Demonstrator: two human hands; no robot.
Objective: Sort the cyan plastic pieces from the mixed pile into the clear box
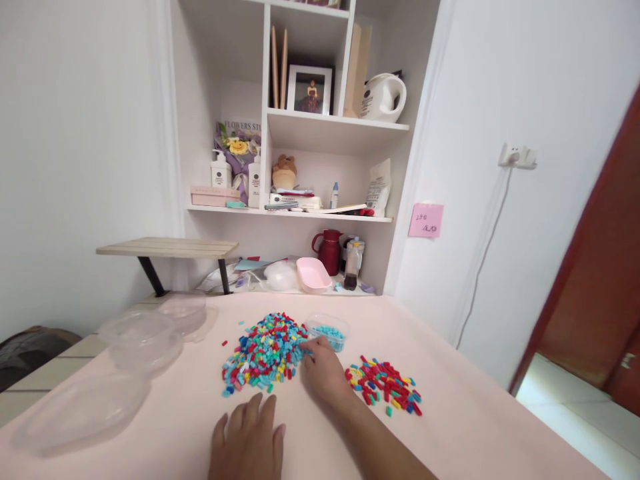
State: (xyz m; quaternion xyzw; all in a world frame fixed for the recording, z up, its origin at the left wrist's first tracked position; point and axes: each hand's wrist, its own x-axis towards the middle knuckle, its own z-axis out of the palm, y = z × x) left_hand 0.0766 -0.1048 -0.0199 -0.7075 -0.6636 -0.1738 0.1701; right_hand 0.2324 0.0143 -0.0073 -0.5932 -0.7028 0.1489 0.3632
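My left hand lies flat on the pink tabletop with its fingers spread, just in front of a large heap of small toy bricks. Blue, red, yellow, green and white bricks are mixed in that heap. At the heap's right edge is my right hand, its thumb and fingers drawn together; whatever is between them is hidden. Right behind it stands a clear plastic tub holding light-blue bricks. A smaller pile of mostly red bricks, with some yellow, blue and green, lies to the right of my right forearm.
Several clear plastic containers line the table's left side. A small wooden stand rises at the back left. Behind the table, a pink tray, a dark red jug and a bottle stand beneath the white shelves.
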